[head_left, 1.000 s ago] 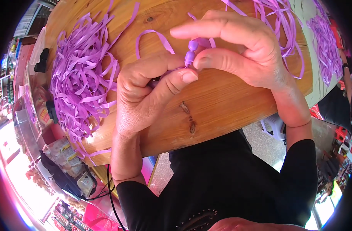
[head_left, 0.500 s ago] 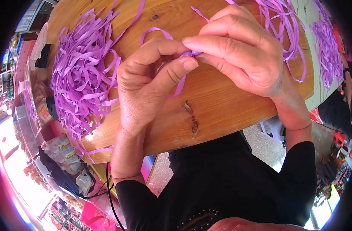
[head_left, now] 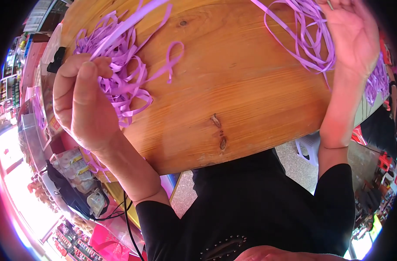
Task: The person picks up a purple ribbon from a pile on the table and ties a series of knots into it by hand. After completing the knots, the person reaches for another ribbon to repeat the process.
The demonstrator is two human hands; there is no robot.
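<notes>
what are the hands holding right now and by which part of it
The left hand pinches a purple ribbon at its lower visible end. Whether the right hand holds anything cannot be told at the picture's edge.

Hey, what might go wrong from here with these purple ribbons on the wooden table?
The flat purple ribbon strand pinched in the left hand passes over the tangled purple ribbon pile, so it might snag there. The right hand appears beside the looped purple ribbon bundle and might catch a loop.
</notes>
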